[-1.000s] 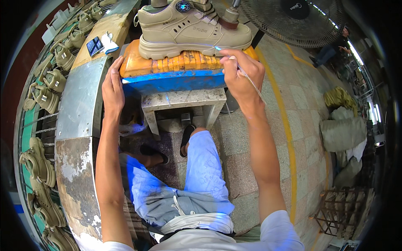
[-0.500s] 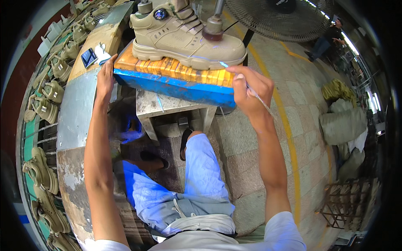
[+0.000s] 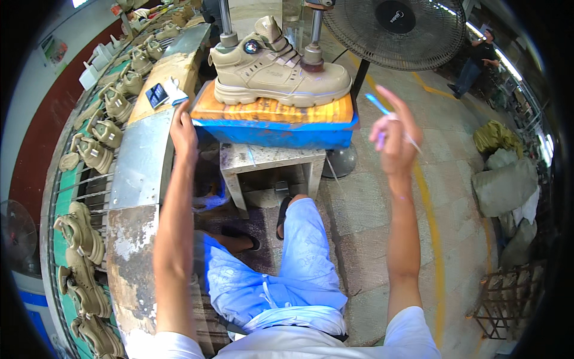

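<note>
Fingers (image 3: 397, 102) first: on the right hand (image 3: 399, 143) the forefinger points out, the others curl in, and they're pinching a thin tool (image 3: 378, 104), its blue tip up and to the left, the outline softened by blur. Left of that tip sits the shoe (image 3: 263, 81), toe facing the tool, with a strip of floor (image 3: 382, 251) showing between the two, so they stand apart and there's room at the toe. Under the shoe runs the block (image 3: 281, 137), orange on top, blue along the side, its right corner short of the right fingers. Over on the far side, the left hand (image 3: 184, 134) is right at the block's left edge, fingers upward; spread or pressed together, I cannot tell, nor whether they touch that edge. Up and left of those fingertips, a phone (image 3: 156, 95) and a white cloth (image 3: 174, 90) lie on the bench (image 3: 139, 149), its long edge close by the left forearm. Up and left of the right fingers, a post (image 3: 316, 36) stands with its dark pad on the shoe's front, and a fan (image 3: 359, 36) fills the space above them. To their right, past the yellow line (image 3: 431, 221), the floor stretches to the sacks (image 3: 505, 188)
</note>
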### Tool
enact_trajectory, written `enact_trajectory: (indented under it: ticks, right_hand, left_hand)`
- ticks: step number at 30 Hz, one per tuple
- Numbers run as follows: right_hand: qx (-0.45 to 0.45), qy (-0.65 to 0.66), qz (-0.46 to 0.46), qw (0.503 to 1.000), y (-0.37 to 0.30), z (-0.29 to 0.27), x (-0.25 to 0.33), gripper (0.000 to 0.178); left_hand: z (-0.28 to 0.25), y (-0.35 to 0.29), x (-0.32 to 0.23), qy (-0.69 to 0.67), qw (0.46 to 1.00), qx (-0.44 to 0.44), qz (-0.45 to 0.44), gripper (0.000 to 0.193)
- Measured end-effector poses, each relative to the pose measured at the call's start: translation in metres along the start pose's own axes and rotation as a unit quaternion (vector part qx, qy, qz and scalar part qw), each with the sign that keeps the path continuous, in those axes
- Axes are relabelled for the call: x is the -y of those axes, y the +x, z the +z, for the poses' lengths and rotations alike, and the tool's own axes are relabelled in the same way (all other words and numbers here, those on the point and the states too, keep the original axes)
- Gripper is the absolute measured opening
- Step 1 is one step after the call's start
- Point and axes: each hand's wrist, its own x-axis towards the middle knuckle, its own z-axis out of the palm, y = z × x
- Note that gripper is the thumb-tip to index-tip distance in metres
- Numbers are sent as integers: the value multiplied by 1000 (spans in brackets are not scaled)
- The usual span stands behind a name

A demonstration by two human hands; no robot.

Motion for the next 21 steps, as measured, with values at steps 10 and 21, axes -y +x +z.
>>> enact_trajectory:
  ticks: [10,21]
  right_hand:
    - [117,-79,7,990,-20,141,20,72]
    - [168,-39,126,977,35,128,-24,92]
  left_hand:
    - [-8,-185,-136,-17,987,34,156,19]
    - [98,21,-163,-20,990,52,132,66]
